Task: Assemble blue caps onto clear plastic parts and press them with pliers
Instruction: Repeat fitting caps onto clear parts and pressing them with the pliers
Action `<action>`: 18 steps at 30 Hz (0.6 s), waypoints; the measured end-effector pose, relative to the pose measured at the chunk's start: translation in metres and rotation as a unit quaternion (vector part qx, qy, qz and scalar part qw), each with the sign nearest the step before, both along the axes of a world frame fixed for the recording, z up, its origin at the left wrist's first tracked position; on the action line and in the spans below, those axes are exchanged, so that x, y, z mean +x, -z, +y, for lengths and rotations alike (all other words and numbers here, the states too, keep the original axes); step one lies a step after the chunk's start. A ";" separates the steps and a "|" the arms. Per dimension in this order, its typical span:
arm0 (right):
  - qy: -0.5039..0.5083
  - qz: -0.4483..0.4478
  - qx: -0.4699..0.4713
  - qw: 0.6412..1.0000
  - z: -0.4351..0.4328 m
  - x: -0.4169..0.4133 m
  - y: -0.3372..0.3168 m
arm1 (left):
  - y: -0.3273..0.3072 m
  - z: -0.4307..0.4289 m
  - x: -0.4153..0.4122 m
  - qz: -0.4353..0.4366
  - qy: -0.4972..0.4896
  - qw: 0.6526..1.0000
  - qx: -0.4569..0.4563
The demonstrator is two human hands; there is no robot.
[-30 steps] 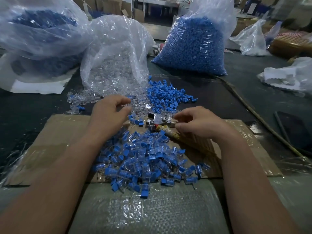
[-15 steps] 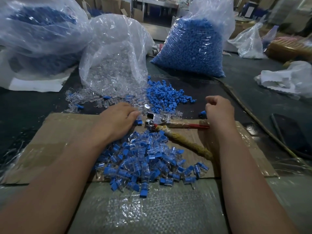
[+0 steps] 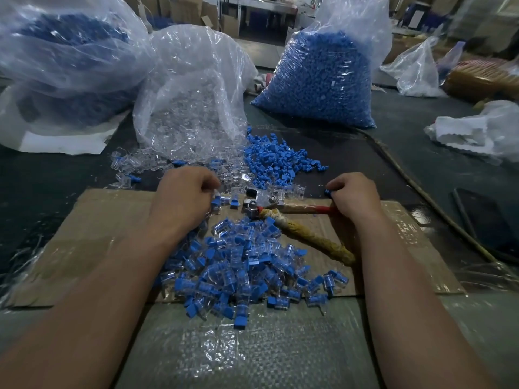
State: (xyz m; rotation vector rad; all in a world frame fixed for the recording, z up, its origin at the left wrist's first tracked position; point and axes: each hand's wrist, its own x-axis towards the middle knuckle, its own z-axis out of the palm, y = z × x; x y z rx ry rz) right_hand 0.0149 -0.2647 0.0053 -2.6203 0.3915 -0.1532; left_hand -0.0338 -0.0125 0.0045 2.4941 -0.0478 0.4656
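The pliers [image 3: 258, 202] lie on the cardboard [image 3: 98, 220] between the two hands, with the metal head pointing to 9 o'clock. The red handle [image 3: 303, 209] runs straight out to 3 o'clock and the yellow-wrapped handle [image 3: 311, 240] splays toward 4 o'clock, so the jaws stand apart.

The left hand [image 3: 185, 197] is just beside the head, at its 9 o'clock. Its fingers are curled narrowly and pinch what looks like a capped part [image 3: 216, 202]. The right hand [image 3: 352, 196] is curled over the far end of the red handle and appears to grip it.

The left hand is therefore much nearer the jaws. The next move likely depends on that short gap toward 3 o'clock, with the part fed in crosswise to the tool's long axis. The pile of finished pieces [image 3: 247, 262] lies at 6 o'clock from the head.
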 end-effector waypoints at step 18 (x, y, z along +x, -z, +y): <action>-0.289 -0.291 0.247 0.878 0.084 -0.064 -0.025 | -0.021 -0.017 -0.024 -0.025 0.071 0.950 -0.302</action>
